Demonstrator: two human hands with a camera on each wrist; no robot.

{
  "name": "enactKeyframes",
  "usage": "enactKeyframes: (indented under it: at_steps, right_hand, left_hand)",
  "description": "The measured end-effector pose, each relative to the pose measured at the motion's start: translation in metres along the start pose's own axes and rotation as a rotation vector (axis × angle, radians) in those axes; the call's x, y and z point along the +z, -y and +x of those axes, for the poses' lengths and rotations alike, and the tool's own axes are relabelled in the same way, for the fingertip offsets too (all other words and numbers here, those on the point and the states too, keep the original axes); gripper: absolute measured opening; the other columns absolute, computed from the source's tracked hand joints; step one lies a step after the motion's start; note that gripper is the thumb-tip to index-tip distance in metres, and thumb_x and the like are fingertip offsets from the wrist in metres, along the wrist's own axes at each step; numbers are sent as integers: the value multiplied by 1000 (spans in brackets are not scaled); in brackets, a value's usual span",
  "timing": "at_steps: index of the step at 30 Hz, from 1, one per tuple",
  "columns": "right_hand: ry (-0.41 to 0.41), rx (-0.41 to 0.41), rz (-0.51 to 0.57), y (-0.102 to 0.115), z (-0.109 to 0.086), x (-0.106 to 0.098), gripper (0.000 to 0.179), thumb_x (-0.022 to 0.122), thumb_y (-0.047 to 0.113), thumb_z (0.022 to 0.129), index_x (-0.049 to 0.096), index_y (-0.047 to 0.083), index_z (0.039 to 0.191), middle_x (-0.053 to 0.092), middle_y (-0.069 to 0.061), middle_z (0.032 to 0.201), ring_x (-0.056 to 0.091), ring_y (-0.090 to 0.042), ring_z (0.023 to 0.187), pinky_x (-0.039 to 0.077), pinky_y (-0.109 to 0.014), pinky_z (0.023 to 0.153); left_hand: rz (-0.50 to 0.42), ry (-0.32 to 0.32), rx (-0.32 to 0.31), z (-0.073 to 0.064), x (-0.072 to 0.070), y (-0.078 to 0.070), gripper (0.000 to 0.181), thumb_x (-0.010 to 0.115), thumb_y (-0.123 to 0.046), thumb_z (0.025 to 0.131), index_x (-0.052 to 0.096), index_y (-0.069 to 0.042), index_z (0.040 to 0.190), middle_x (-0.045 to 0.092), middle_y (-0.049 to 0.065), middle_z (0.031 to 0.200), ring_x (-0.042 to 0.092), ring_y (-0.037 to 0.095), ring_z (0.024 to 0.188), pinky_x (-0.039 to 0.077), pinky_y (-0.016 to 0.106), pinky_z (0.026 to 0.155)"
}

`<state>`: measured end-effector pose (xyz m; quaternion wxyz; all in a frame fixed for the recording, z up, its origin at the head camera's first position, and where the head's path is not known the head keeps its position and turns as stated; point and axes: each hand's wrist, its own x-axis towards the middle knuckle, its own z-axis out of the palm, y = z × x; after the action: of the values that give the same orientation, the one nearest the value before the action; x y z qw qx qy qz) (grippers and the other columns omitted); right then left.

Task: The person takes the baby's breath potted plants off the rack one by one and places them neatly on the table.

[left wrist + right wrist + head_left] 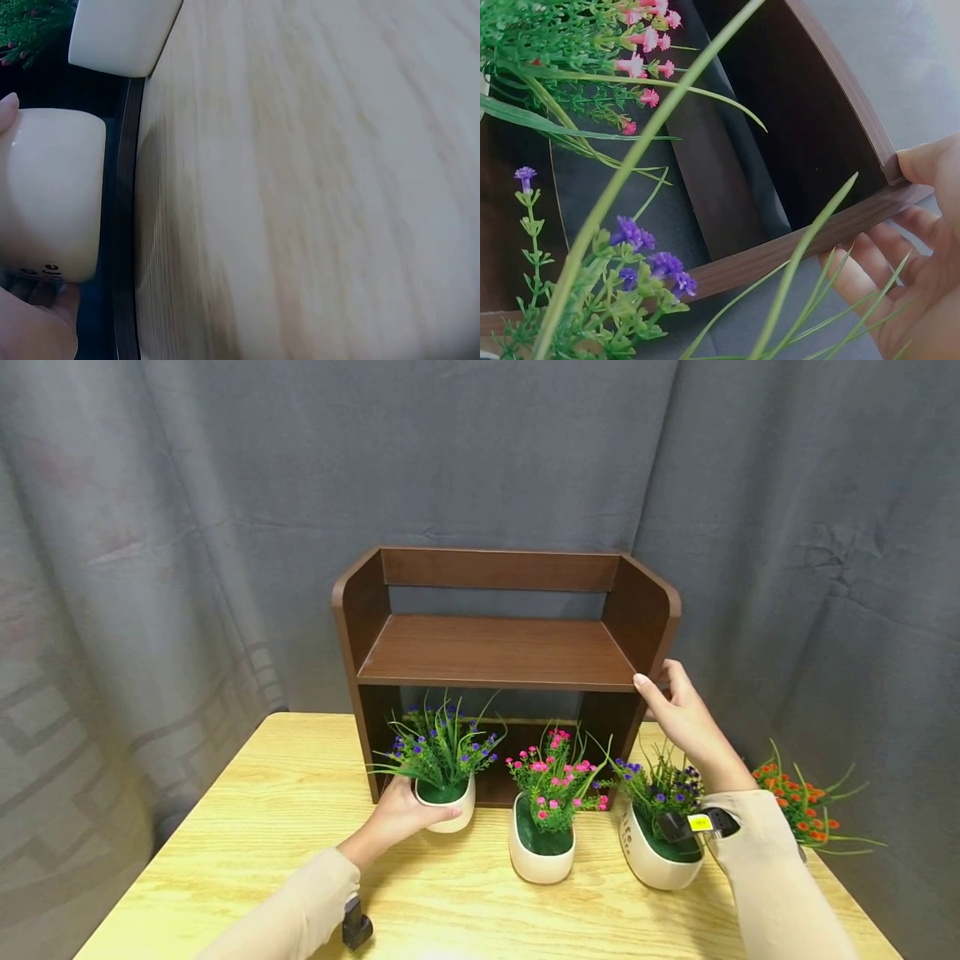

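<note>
My left hand (pixel 401 814) grips a white oval pot (pixel 453 814) of purple flowers and long green blades, at the left of the brown shelf's lower opening. Up close, that pot (pixel 52 187) shows dark lettering, with a thumb at its rim and fingers at its lettered side; whether its base touches the lower board is unclear. The two-tier wooden shelf (pixel 495 647) stands upright on the table. Over at its right side panel (pixel 648 610), my right hand (pixel 690 718) holds the edge, thumb in front and fingers around the outside (pixel 847 277).
A pot of pink flowers (pixel 543 864) stands before the shelf, with another purple-flowered pot (pixel 660 868) to its right. Orange flowers (pixel 798 802) show beyond my right forearm. Grey curtains (pixel 510 460) hang behind the wooden table (pixel 247 827).
</note>
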<state>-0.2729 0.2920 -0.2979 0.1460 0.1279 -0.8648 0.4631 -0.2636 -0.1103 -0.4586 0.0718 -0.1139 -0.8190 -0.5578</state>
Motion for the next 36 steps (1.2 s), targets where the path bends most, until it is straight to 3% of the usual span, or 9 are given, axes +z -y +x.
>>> enactKeyframes:
  at_steps: [8, 15, 24, 36]
  right_hand:
    - [14, 5, 21, 1, 0, 1, 60, 40, 35, 108, 19, -3, 151, 34, -29, 134, 44, -41, 119, 40, -63, 96]
    - [8, -3, 13, 2, 1, 1, 60, 41, 34, 108, 21, -3, 150, 36, -27, 131, 45, -37, 118, 43, -56, 93]
    - [10, -4, 25, 1, 0, 0, 58, 40, 34, 108, 21, -3, 149, 35, -27, 131, 44, -37, 119, 42, -58, 95]
    - [7, -8, 7, 1, 0, 0, 58, 41, 33, 108, 22, -3, 149, 36, -26, 131, 44, -36, 116, 45, -51, 91]
  left_hand:
    - [-12, 46, -11, -10, -11, 3, 88, 98, -28, 62, 54, -15, 136, 63, 2, 124, 59, 20, 115, 41, 45, 102]
    - [-9, 84, -11, -19, -15, 2, 86, 97, -27, 62, 55, -13, 136, 65, 2, 120, 61, 19, 111, 42, 45, 101]
    - [24, 101, -43, -34, -15, 3, 76, 96, -31, 63, 62, -10, 127, 70, 1, 111, 63, 19, 106, 43, 50, 101]
    - [23, 128, -12, -43, -15, 3, 74, 95, -29, 64, 62, -12, 128, 69, 1, 114, 62, 19, 108, 41, 49, 103]
